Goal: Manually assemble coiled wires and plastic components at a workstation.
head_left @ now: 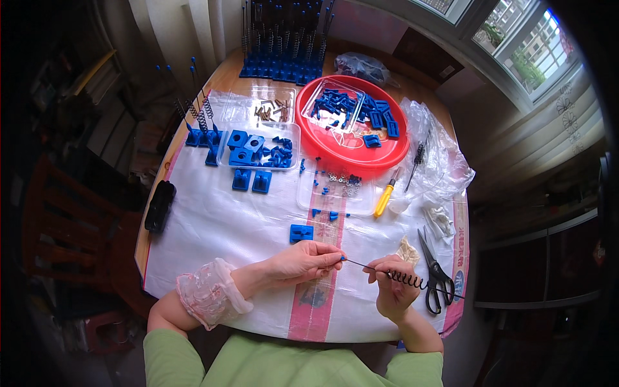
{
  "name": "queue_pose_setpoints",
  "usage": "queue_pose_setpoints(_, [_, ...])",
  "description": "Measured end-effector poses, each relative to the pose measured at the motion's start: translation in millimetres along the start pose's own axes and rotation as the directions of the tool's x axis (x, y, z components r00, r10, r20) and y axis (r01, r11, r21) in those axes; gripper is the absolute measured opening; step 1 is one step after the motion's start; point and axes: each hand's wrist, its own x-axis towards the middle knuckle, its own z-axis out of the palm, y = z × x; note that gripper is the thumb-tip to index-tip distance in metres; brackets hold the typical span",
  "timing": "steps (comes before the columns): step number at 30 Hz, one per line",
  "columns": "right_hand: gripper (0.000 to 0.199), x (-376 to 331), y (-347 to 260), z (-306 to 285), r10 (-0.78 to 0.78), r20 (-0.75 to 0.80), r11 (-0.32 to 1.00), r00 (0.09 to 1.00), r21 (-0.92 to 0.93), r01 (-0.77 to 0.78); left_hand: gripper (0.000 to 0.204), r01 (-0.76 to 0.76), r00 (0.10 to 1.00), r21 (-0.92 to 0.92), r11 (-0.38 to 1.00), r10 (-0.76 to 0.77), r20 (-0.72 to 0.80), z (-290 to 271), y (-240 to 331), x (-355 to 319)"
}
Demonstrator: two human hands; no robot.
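The rod (358, 263) is being pinched by the left hand (308, 263) at its tip (343, 258) and by the right hand (395, 293) near its spring (407, 278) — likely light and slim, best being held tip-first.

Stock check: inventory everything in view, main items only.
Rod: one, dark, between hands
Held spring: one, black, right hand
Plastic parts: many, blue, basin, trays, table
Spring assemblies: many, blue/black, far, left
Slim pieces: many, brown, far tray
Basin: one, red, far side
Trays: four, clear, in or near basin
Screwdriver: one, yellow, right
Scissors: one pair, black, right
Case: one, black, left
Plastic bags: at least two, clear, far, right
Sheet: one, white/pink, tabletop
Left hand: one, bare, on rod
Right hand: one, bare, on spring
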Motion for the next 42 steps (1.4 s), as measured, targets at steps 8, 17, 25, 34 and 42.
queue_pose_setpoints(8, [0.012, -1, 2, 0, -0.004, 0.010, 1.000, 1.000, -0.019, 0.004, 0.021, 0.014, 0.999, 0.028, 0.999, -0.013, -0.031, 1, 0, 0])
queue_pose_setpoints(17, [0.013, 0, -2, -2, -0.002, 0.040, 0.997, 0.999, -0.073, 0.005, 0.022, 0.004, 1.000, 0.019, 1.000, -0.004, -0.009, -2, -1, 1])
queue_pose_setpoints(25, [0.015, 2, -4, -2, -0.011, 0.065, 0.992, 0.998, -0.123, 0.019, 0.023, -0.004, 0.999, 0.041, 0.999, 0.006, -0.037, 0, -2, 2])
queue_pose_setpoints(34, [0.017, 4, -6, -1, -0.004, 0.102, 0.983, 0.995, -0.184, 0.023, 0.027, -0.008, 1.000, 0.095, 0.995, 0.010, -0.025, 3, 0, 1])
queue_pose_setpoints(42, [0.018, 5, -5, -2, 0.033, 0.041, 0.984, 0.999, -0.177, -0.025, 0.031, -0.149, 0.975, 0.379, 0.913, 0.199, -0.097, 22, 9, -9])
